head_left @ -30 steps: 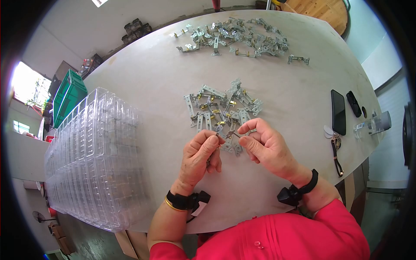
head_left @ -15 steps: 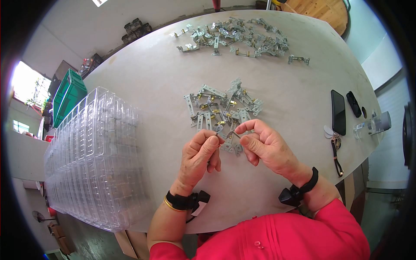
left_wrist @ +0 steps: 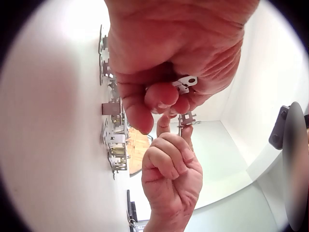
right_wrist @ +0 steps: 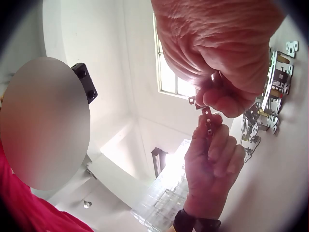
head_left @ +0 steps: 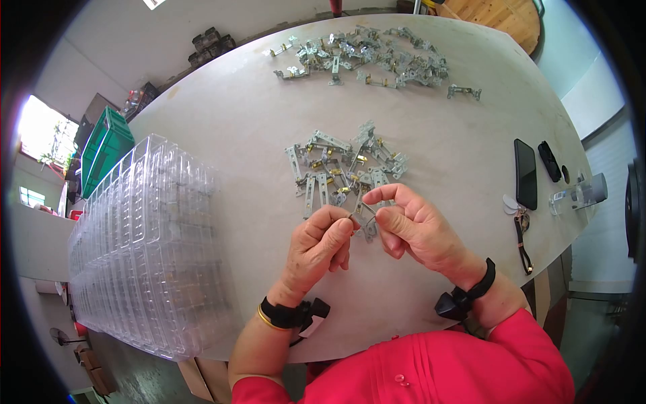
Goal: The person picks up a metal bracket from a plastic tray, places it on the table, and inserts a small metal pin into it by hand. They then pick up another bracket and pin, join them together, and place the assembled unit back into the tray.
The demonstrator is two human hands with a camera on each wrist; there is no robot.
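Observation:
My left hand grips a narrow silver metal bracket with small holes, most of it hidden by the fingers. Opposite it, my right hand pinches a small notched metal piece between thumb and index finger. Both hands are raised over the near side of a pile of metal brackets with brass-coloured parts. The two held pieces come close together between the fingertips, overlapping in the right wrist view.
A second heap of similar brackets lies at the table's far side. Stacked clear plastic trays stand on the left, with a green crate behind. On the right are a phone, keys and a clear cup.
My left hand has shifted a little to the right, bringing its fingertips and bracket nearer the right hand's piece. The right hand has barely moved.

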